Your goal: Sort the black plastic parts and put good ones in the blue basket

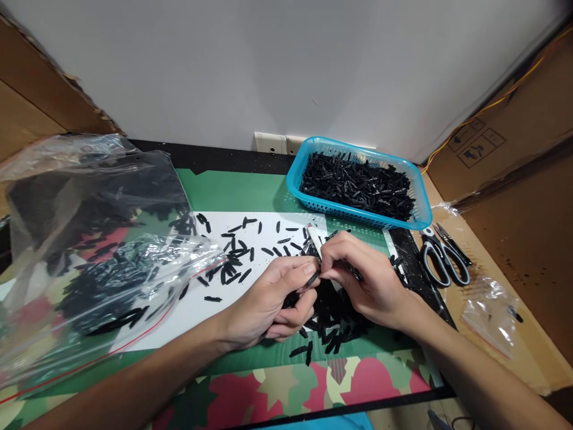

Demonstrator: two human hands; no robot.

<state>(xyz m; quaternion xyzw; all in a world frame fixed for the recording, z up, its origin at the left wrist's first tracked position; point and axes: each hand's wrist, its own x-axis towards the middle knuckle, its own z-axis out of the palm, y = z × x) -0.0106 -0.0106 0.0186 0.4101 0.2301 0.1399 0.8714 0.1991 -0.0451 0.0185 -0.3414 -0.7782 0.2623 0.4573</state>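
Near the middle of the view, my left hand (280, 295) is closed, with a small black strip (312, 279) pinched between thumb and forefinger. My right hand (364, 275) meets it from the right, its fingertips pinched at the strip's end; a white pointed piece (314, 240) rises beside those fingertips. Whether the right fingers grip the strip or something else is too small to tell. Under and around both hands lies a dark heap of black strips (333, 310). More loose strips (233, 263) are scattered over a white sheet (188, 316) to the left.
A blue basket (425, 209) full of black strips stands at the back right. Clear plastic bags (111, 280) with black pieces cover the left side. Scissors (445, 263) and a small clear bag (490, 313) lie on cardboard at right. Cardboard walls flank both sides.
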